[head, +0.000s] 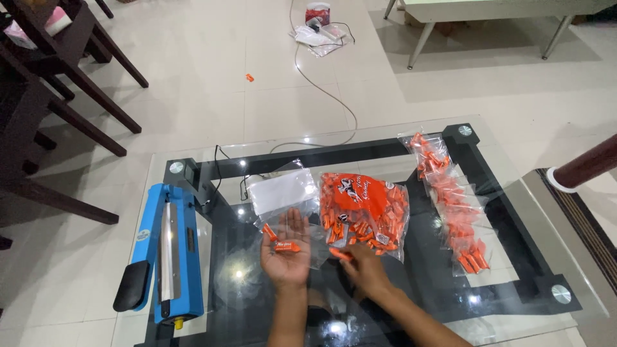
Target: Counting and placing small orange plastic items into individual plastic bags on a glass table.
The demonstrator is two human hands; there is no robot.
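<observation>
**Candies counted into an open palm**

The left hand [286, 252] lay open, palm up, with an orange candy [287, 246] resting on it. The right hand [364, 268] pinched another candy [340, 254] at the near edge of the large candy bag [364, 213]. A blue sealer [168, 250] sat far left on the glass table [514, 212].

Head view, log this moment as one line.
left hand: open, candies on palm | right hand: picking candy at big bag | sealer: left
</observation>
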